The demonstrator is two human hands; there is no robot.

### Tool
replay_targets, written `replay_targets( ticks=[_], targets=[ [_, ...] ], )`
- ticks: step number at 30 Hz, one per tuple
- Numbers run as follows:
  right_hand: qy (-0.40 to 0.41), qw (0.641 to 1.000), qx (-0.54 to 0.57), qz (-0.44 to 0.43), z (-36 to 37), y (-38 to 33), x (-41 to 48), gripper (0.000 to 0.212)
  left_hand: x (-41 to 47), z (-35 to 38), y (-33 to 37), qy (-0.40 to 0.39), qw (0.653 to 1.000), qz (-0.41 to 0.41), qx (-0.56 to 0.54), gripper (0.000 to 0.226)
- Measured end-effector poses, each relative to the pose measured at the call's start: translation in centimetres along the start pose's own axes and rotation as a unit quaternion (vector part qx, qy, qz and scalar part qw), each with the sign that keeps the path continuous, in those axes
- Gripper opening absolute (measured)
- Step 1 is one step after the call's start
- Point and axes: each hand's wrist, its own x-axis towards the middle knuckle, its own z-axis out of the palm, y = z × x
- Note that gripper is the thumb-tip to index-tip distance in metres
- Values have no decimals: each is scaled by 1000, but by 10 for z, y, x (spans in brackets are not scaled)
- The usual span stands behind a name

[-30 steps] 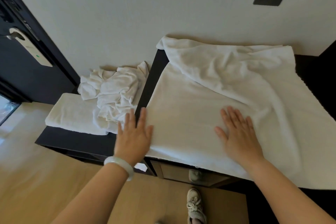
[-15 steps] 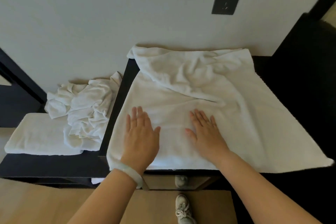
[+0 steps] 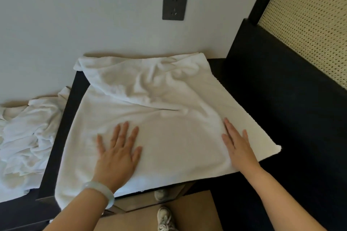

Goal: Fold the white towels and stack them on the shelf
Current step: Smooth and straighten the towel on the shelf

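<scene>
White terry towel [image 3: 169, 140]: spread over the black wooden counter [image 3: 62, 133] at the centre of view. Its near half lies flat, its far half at 12 o'clock is rumpled into ridges against the wall, and its near-left corner droops over the front edge.
Left hand [image 3: 117, 153]: released, palm down, fingers straight and spread, pressing the towel at 7 o'clock.
Right hand [image 3: 237, 148]: released, flat, fingers together, pressing the towel near its 4 o'clock edge.
Step in hand: most likely smoothing the cloth before the first fold.
Doing it well: anchor with one palm so the cloth does not slide. Sweep the other outward and toward 12 o'clock so the ridges run out at the far hem. Lift the drooping corner back up and square the edges first, or the fold will probably come out skewed.
Holders: no basket or bin in view. The lower black shelf [image 3: 18, 210] at 9 o'clock carries a crumpled heap of white towels [image 3: 28, 137], unfolded; what lies beneath the heap cannot be told.
Progress: early, by the look of that heap.
</scene>
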Motion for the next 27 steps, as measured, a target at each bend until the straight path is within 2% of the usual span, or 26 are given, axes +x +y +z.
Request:
replay_targets(
  ticks=[3, 4, 7, 9, 11, 13, 16, 18, 20, 21, 23, 25, 27],
  targets=[
    [-28, 994, -99, -20, 6, 3, 0, 61, 6, -5, 20, -14, 1000, -23, -6, 68],
    [-27, 991, -130, -20, 9, 4, 1, 65, 9, -9, 37, -10, 1000, 0, -16, 69],
    [-25, 989, -148, -10, 18, 1, 7, 81, 22, -15, 110, 21, 983, 173, -51, 71],
    [-42, 991, -131, -6, 17, 1, 8, 82, 29, -12, 147, 6, 970, 240, -48, 67],
    [-72, 991, -106, 27, 4, 8, 4, 69, 37, -2, 156, -26, 973, 227, -28, 65],
    [-71, 987, -109, 95, -13, 24, -9, 61, 39, 8, 150, -31, 977, 209, -12, 65],
    [-43, 961, -203, 181, -38, 35, -23, 62, 40, 12, 146, -20, 979, 202, 3, 70],
    [41, 970, -165, 173, -50, 24, -6, 52, 40, 12, 149, -19, 980, 200, 4, 72],
    [94, 983, -113, 108, -55, 15, 23, 39, 39, 12, 149, -25, 979, 203, 4, 72],
    [70, 990, -111, 61, -53, 13, 37, 38, 39, 11, 148, -25, 979, 203, 2, 72],
    [-57, 989, -134, 10, -43, 12, 54, 56, 38, 8, 146, -23, 979, 202, -2, 71],
    [-113, 981, -154, 36, -30, 20, 60, 68, 37, 6, 147, -27, 978, 205, -2, 70],
    [-105, 976, -170, 86, -25, 24, 65, 75, 38, 6, 147, -30, 977, 212, -17, 66]
  ],
)
